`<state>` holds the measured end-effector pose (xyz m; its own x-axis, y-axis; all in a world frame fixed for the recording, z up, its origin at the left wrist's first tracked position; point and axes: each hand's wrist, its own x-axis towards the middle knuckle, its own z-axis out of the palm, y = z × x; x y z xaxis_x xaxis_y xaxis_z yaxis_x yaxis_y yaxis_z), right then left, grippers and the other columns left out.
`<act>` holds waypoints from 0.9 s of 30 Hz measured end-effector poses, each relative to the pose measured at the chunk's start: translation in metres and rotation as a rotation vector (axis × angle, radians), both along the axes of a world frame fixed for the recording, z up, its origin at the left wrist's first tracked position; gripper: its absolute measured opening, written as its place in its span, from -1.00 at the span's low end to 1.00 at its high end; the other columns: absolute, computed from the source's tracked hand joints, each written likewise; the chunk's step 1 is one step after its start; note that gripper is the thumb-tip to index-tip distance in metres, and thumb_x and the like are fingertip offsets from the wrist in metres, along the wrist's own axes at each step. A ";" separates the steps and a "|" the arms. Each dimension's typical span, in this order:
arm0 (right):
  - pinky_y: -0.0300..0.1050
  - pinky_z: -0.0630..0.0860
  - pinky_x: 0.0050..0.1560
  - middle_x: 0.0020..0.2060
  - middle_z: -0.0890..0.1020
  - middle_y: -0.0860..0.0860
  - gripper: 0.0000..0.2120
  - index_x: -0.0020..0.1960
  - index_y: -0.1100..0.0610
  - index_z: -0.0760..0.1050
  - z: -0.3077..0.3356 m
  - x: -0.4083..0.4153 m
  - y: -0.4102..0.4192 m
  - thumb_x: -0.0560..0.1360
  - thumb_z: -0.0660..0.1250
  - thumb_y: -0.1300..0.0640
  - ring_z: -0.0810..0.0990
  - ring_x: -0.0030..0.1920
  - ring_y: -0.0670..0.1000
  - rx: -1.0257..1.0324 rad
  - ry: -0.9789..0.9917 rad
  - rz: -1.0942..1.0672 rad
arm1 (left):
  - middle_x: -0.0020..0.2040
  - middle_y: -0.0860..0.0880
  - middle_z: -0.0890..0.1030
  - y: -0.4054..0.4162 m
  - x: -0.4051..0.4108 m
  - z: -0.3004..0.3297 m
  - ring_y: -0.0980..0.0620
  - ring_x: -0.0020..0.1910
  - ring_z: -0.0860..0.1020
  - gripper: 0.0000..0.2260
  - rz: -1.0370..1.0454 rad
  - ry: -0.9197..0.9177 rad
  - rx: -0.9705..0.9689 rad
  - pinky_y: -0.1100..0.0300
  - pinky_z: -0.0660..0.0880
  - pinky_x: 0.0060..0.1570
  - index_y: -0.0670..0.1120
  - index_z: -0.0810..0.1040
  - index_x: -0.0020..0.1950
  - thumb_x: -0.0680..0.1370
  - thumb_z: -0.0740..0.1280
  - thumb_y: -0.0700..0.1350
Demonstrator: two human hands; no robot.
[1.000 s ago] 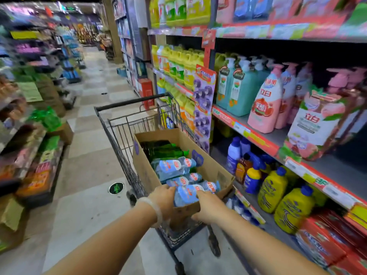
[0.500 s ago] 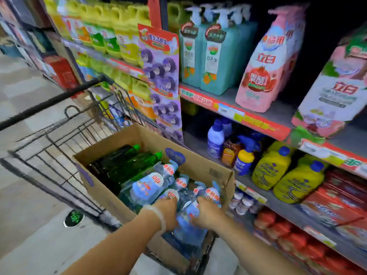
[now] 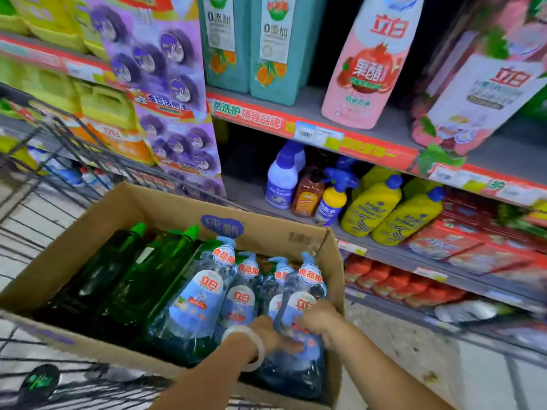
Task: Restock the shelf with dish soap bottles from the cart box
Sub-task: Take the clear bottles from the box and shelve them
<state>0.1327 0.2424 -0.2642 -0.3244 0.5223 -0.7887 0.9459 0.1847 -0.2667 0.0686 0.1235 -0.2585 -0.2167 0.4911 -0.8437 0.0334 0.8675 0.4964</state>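
Clear plastic, filled with liquid that reads blue, makes up the dish soap bottles (image 3: 204, 294) lying on their sides in the right half of the cardboard box (image 3: 124, 208), caps pointing toward the shelf (image 3: 381, 247); dark green bottles (image 3: 124, 276) fill the left half. The box sits in the wire cart (image 3: 44, 179), just beside the shelving. Both hands are down on the rightmost blue bottle (image 3: 302, 294), near the box's right wall. The left hand (image 3: 266, 332), with a pale bangle (image 3: 251, 344) at the wrist, lays its fingers across the lower body of that bottle, and the right hand (image 3: 319, 318) curls over the bottle's shoulder from the other side; so each grip is wrapped on the bottle rather than spread, though the fingertips underneath are hidden. These bottles look full, so they should be fairly heavy for their size, with the weight low in the wide body. The walls are probably stiff enough to squeeze firmly but smooth and glossy, and the label film may slide under the fingers. The narrow waist below the cap, or the flat sides of the body, seems the safest place to hold; the pump top looks too slight to lift by. Neighbouring bottles touch this one, so it may drag them as it comes up.
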 end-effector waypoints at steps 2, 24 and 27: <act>-0.21 0.47 0.12 0.25 0.50 0.07 -0.48 0.28 0.19 0.41 0.003 0.003 -0.002 0.40 0.41 -0.01 0.52 0.22 0.02 0.055 -0.028 -0.044 | 0.18 0.01 0.61 0.000 -0.006 -0.010 0.05 0.10 0.55 -0.27 0.079 -0.077 -0.008 0.18 0.45 0.19 -0.09 0.56 0.23 0.11 0.58 0.15; 0.09 0.59 0.06 -0.01 0.67 0.13 -0.47 0.08 0.25 0.53 0.174 0.100 0.037 0.15 0.60 0.35 0.65 -0.02 0.12 -0.094 1.000 -0.456 | -0.07 -0.12 0.64 0.045 0.054 0.162 0.05 -0.24 0.61 -0.62 0.276 0.137 0.606 0.24 0.59 -0.22 -0.08 0.52 -0.11 0.21 0.56 -0.36; 0.02 0.60 0.02 -0.01 0.67 0.08 -0.37 0.11 0.24 0.50 0.212 0.158 0.055 0.09 0.63 0.32 0.65 -0.05 0.06 0.020 1.062 -0.451 | -0.04 -0.14 0.64 0.071 0.106 0.192 0.14 -0.31 0.63 -0.61 0.239 0.132 0.706 0.20 0.60 -0.18 -0.11 0.52 -0.10 0.21 0.56 -0.39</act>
<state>0.2911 0.2978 -0.0526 -0.6002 0.7689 -0.2205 0.2279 -0.0999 -0.9686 0.1743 0.1944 -0.0668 -0.4630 0.8320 -0.3057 -0.0180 0.3360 0.9417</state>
